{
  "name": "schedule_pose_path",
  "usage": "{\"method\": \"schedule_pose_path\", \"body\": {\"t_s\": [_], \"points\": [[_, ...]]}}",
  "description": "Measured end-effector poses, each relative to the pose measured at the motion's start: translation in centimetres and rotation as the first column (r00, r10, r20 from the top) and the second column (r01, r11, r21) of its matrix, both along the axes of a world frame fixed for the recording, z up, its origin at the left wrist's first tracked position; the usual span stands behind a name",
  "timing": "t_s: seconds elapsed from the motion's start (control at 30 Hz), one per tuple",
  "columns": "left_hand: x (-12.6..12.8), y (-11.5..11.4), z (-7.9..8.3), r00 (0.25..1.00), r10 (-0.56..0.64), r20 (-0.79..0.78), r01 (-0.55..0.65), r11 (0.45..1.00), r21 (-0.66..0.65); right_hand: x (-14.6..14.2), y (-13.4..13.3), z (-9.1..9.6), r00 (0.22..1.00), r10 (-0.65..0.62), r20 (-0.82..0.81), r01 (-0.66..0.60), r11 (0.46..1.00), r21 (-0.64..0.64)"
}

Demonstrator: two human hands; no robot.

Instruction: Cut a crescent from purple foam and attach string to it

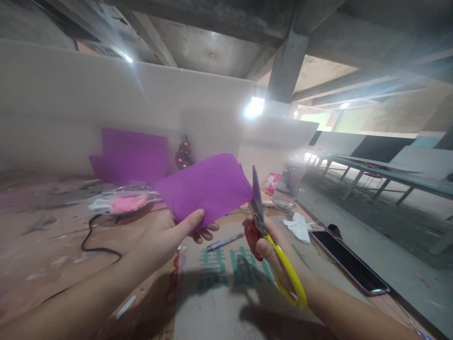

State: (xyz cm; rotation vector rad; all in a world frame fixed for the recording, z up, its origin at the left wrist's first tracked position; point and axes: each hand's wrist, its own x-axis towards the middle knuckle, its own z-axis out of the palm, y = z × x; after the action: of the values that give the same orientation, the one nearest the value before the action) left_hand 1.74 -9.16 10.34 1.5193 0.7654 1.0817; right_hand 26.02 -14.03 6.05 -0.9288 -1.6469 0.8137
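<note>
Left hand (173, 231): pinching sheet (208, 186) by lower edge; sitting nearer
Right hand (280, 236): gripping scissors (259, 208), pointing them toward 12
Sheet: lying at 1 from left hand, 10 from right; long axis running roughly 8-to-2
Right corner: meeting scissors

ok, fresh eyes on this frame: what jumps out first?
The bright purple sheet at centre, held by the left fingers. Then the scissors with a yellow handle loop, in the right fingers, blades at the sheet's right edge. After that, more purple sheet material at back left and the dark-screened phone at right.
</note>
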Motion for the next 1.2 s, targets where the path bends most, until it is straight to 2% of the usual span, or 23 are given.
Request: {"method": "schedule_pose_path", "body": {"t_s": [0.33,0.5,0.8,1.03,1.2], "points": [[-0.5,0.1,0.1,0.998,0.015,-0.058,-0.014,1.000,0.017,-0.4,-1.1,1.2,1.000,-0.013,0.013,0.013,0.999,-0.031],[-0.6,0.0,0.6,0.997,0.038,-0.066,-0.034,0.998,0.060,-0.6,-1.0,0.6,0.999,-0.021,-0.033,0.020,0.998,-0.052],[-1.3,-0.1,1.1,0.995,0.035,-0.092,-0.024,0.993,0.119,-0.5,-0.8,0.7,0.998,0.038,-0.050,-0.041,0.997,-0.072],[-1.3,-0.1,1.1,0.993,0.063,-0.098,-0.051,0.992,0.113,0.0,-0.1,-0.4,1.000,0.020,-0.008,-0.020,0.999,-0.032],[-1.4,-0.2,1.4,0.995,0.053,-0.088,-0.041,0.991,0.127,-0.3,-0.8,0.0,1.000,-0.014,-0.027,0.012,0.998,-0.053]]}}
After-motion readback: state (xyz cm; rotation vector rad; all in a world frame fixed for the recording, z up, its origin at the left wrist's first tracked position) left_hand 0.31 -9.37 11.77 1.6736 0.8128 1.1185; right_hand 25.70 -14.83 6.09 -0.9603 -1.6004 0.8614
